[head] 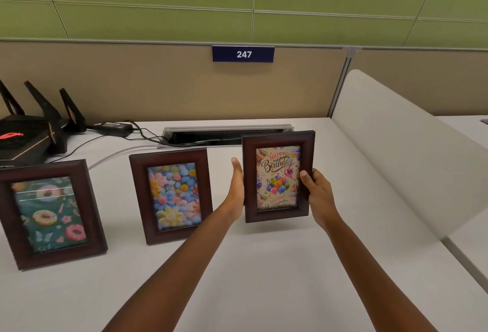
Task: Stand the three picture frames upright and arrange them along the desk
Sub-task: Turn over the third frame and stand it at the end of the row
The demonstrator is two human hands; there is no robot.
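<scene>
Holding the birthday frame [277, 176] upright, long axis vertical, left grip [237, 186] and right grip [317, 192] clamped on its sides above the tabletop [264, 265].

Back left: black router [29, 131] with antennas (red light glowing)
Partition: blue sign [243, 54] reading 247
Right: white divider [412, 152]

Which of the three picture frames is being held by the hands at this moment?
The Happy Birthday frame, rightmost of the three. The left hand and right hand grip its sides; the flower frame and donut frame stand untouched.
</scene>
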